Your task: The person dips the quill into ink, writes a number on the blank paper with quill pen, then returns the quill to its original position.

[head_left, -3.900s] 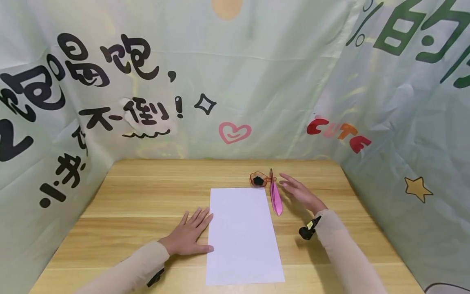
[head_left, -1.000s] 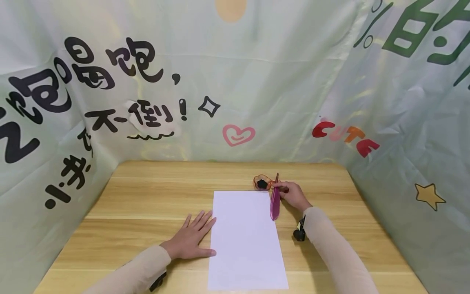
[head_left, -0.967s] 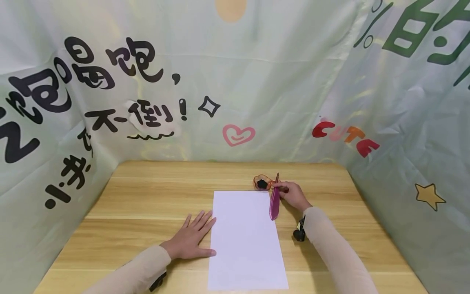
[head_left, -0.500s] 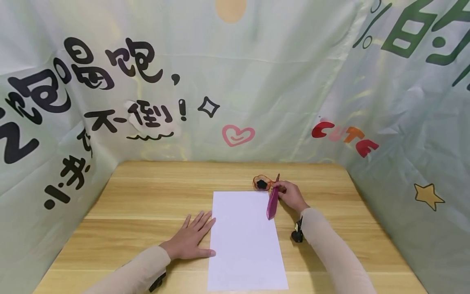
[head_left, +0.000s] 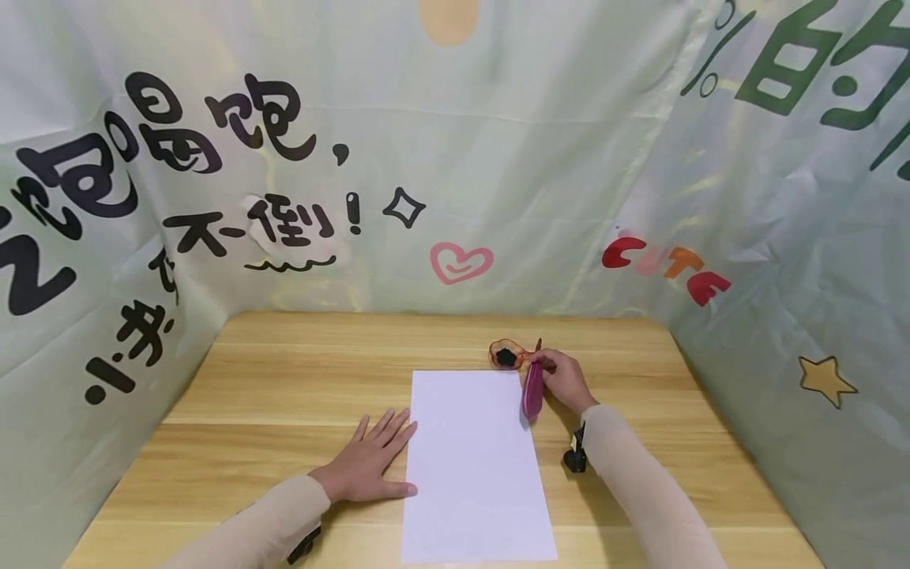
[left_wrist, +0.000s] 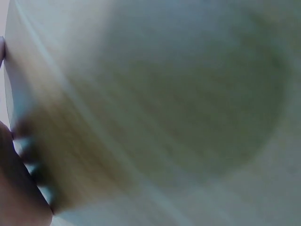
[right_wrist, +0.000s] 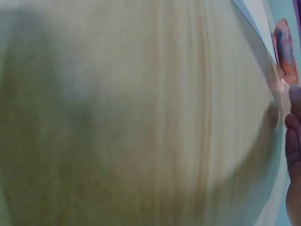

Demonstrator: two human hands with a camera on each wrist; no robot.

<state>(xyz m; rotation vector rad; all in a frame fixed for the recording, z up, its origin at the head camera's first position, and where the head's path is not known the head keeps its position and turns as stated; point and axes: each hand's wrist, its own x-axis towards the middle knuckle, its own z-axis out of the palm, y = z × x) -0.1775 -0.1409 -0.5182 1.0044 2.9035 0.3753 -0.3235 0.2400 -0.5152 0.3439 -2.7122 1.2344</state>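
Note:
My right hand [head_left: 565, 378] pinches the thin dark stem of a slim, glossy pink feather-shaped piece [head_left: 532, 393]. Its wide end points toward me and overlaps the right edge of a blank white paper sheet [head_left: 476, 466]. Just left of those fingertips lies a clear orange, wavy-rimmed piece [head_left: 506, 355] with a black centre and a short handle. In the right wrist view, the orange piece [right_wrist: 284, 49] shows beside my fingers [right_wrist: 292, 136]. My left hand [head_left: 366, 466] lies flat with spread fingers, thumb tip and fingertips at the paper's left edge.
The wooden table [head_left: 284, 395] extends back to a pale printed cloth [head_left: 540, 174] that hangs behind it and on both sides. A small black wrist camera [head_left: 576, 454] sits under my right sleeve, close over the tabletop.
My right hand was open beside the pink piece and has come to hold its stem. In the last half second the piece has swung and turned, showing a broader face. The left hand stays put.

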